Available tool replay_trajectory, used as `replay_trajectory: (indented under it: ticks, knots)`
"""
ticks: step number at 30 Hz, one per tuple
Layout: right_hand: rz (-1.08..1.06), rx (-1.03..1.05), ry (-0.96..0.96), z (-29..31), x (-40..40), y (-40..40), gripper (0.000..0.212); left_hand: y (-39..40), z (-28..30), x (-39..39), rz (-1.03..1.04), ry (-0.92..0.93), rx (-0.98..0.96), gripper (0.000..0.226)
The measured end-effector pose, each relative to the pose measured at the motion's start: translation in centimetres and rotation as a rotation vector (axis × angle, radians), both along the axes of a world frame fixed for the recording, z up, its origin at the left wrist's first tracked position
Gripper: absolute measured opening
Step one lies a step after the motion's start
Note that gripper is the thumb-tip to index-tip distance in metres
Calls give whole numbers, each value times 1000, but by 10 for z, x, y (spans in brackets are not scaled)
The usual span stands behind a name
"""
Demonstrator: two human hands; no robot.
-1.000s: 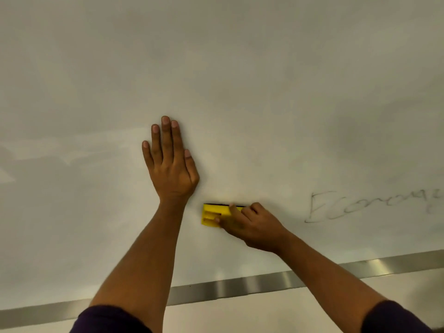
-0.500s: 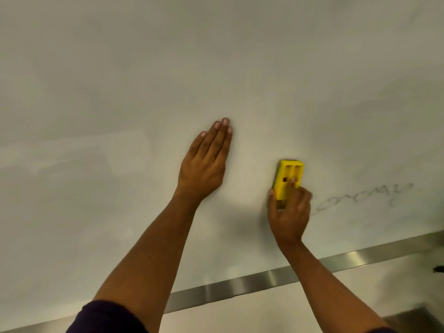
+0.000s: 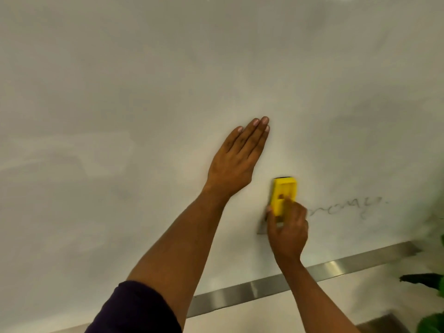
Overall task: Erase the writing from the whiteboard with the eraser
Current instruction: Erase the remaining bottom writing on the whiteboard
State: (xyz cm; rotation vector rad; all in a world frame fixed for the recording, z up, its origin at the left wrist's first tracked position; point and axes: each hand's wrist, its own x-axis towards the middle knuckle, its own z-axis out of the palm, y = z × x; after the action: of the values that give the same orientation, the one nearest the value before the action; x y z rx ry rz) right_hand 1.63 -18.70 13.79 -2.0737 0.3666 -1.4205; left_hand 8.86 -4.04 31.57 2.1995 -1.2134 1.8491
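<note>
We have the yellow eraser (image 3: 284,195) standing upright against the whiteboard (image 3: 144,80), just right of centre in our view, at about four o'clock from our left hand (image 3: 236,162). Our right hand (image 3: 287,233) grips its lower half, thumb on the left edge and fingers curled over the face, so only the upper part shows. The left hand lies flat on the board, fingers straight and together, pointing toward one o'clock and holding nothing; it looks to be bracing us.

The remaining writing (image 3: 346,206) sits at three o'clock from the eraser, starting just beside our knuckles: a faint grey scrawl whose letters we cannot read with certainty. Below runs the metal tray rail (image 3: 264,288), and green leaves (image 3: 432,323) edge in at the lower right.

To finish well, we judge we should keep the felt face flat and pressed evenly, then sweep toward three o'clock right through the last stroke and the small dot beyond it. Overlapping passes should lift the grey haze, not just smear it. We should keep our left palm planted so that the pressure stays steady.
</note>
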Motion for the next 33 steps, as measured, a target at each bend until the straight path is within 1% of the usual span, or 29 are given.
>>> replay_trajectory:
  ticks: [1,2,3,5,6,7,8,9,10,11,12,14,15,16,17,19,20,21,22,23,24,25,26,27,28,30,31,32,33]
  knots:
    - [-58,221,-26,2,0,4,55,-2,-2,2,-9,0,-20,69]
    - [-82,260,-22,3,1,8,56,-4,-4,3,-11,-2,-38,68]
    - [-47,112,3,-2,1,11,55,-5,-6,3,-9,-4,-51,68]
    - [127,-428,36,-25,-3,8,47,-8,-9,3,-7,-15,-65,69]
    - [159,-584,56,-33,-6,-2,46,-9,-10,4,-7,-23,-64,69]
    - [141,-576,79,-38,-7,-13,45,-9,-11,4,-4,-27,-61,69]
    - [87,-380,90,-41,-7,-21,45,-9,-12,5,-1,-29,-53,68]
    - [9,-41,65,-40,-7,-21,47,-9,-12,7,0,-34,-47,67]
    - [-85,227,32,-39,-5,-16,50,-10,-12,7,4,-41,-42,65]
    - [-123,326,33,-37,-3,-9,51,-10,-12,7,7,-48,-37,64]
    - [-108,252,48,-39,-2,-3,51,-11,-13,7,6,-55,-31,64]
    - [44,-142,88,-58,-8,-1,48,-12,-15,6,-6,-65,-10,65]
    - [103,-299,107,-66,-13,-9,47,-13,-16,6,-16,-73,4,65]
    - [114,-350,127,-69,-16,-19,47,-13,-16,6,-30,-83,30,64]
    - [82,-277,138,-71,-17,-29,48,-13,-16,6,-50,-90,78,61]
    - [-53,104,93,-65,-13,-36,49,-19,-15,5,-90,-102,223,55]
    - [-99,228,68,-61,-9,-33,48,-24,-15,4,-101,-102,286,52]
    - [-98,219,57,-60,-7,-27,45,-30,-16,3,-104,-96,327,51]
    - [-32,62,58,-64,-5,-23,42,-39,-16,2,-100,-86,352,51]
    - [80,-227,64,-74,-5,-19,38,-47,-17,0,-92,-74,371,52]
    - [202,-566,95,-87,-6,-20,36,-56,-17,-1,-84,-67,396,54]
    - [278,-854,160,-93,-10,-26,38,-64,-17,-3,-74,-60,422,56]
    - [288,-1003,201,-93,-12,-39,43,-71,-14,-3,-72,-53,444,58]
    - [218,-994,194,-92,-11,-51,46,-77,-12,-3,-78,-45,460,60]
    - [109,-847,161,-87,-9,-60,46,-81,-8,-1,-88,-44,468,62]
    - [-133,-227,102,-66,-4,-72,46,-85,-4,4,-96,-63,478,64]
    - [-216,16,67,-56,-1,-74,46,-86,-3,5,-92,-74,486,65]
    - [-243,119,40,-48,2,-71,46,-85,-4,6,-89,-86,487,65]
    - [-205,53,26,-49,3,-65,44,-86,-5,7,-89,-94,484,64]
